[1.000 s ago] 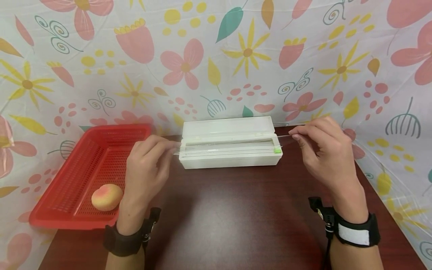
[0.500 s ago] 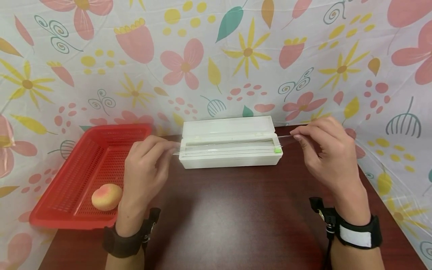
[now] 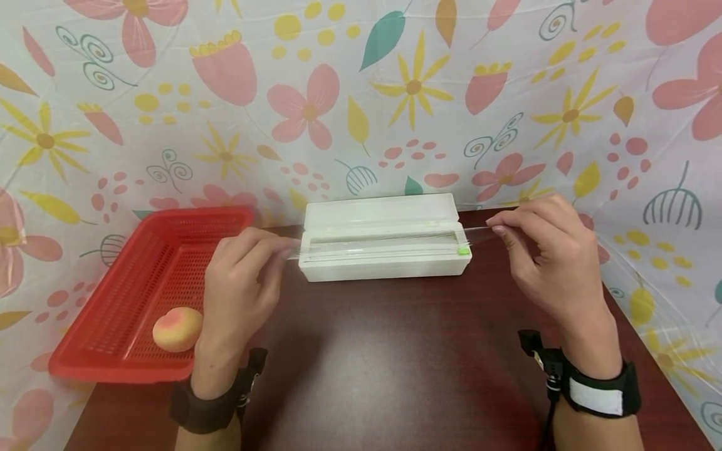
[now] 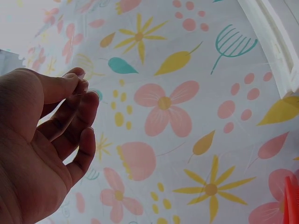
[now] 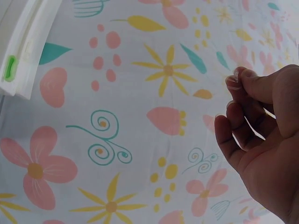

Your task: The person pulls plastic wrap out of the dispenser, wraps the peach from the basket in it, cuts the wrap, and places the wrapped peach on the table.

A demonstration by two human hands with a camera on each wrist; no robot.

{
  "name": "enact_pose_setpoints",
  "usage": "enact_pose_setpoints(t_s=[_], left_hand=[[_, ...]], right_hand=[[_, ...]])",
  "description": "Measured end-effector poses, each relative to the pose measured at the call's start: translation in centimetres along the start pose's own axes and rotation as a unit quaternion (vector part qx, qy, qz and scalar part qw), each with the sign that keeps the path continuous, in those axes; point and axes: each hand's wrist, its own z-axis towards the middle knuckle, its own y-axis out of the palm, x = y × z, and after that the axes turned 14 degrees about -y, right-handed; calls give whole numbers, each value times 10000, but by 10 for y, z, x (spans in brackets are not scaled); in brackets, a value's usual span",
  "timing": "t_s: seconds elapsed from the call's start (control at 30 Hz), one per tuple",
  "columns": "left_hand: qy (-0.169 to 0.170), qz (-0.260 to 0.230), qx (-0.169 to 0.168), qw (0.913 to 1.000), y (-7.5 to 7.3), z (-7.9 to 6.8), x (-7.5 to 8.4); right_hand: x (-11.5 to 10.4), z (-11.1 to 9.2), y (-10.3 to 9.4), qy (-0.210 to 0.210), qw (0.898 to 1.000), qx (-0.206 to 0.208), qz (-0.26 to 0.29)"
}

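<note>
A white cling film dispenser [image 3: 383, 269] stands at the back of the table, its lid [image 3: 383, 213] tipped up behind it. Clear cling film [image 3: 350, 248] lies stretched over the trough and reaches out past both ends. At the dispenser's left, my left hand [image 3: 242, 285] pinches one end of the film between thumb and forefinger. My right hand [image 3: 555, 263] pinches the other end, off the right side, where the film shows as a thin bunched strand. In the wrist views, the left hand [image 4: 56, 126] and right hand [image 5: 261, 126] have thumb and fingertips together, other fingers loosely curled.
A red plastic basket [image 3: 130, 369] stands left of my left forearm, with a peach [image 3: 178, 329] in it. A green cutter tab [image 3: 463, 250] sits at the dispenser's right front. Behind the dark wooden table [image 3: 383, 363] hangs a flower-patterned sheet [image 3: 361, 94].
My left hand has drifted slightly left and my right hand slightly right, both still pinching the film. The dispenser and basket have stayed in place.
</note>
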Motion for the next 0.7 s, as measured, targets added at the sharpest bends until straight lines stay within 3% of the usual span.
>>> enact_pose_setpoints(t_s=[0.7], left_hand=[[69, 38, 91, 9999, -6, -3, 4]], right_hand=[[-9, 4, -2, -112, 9995, 293, 61]])
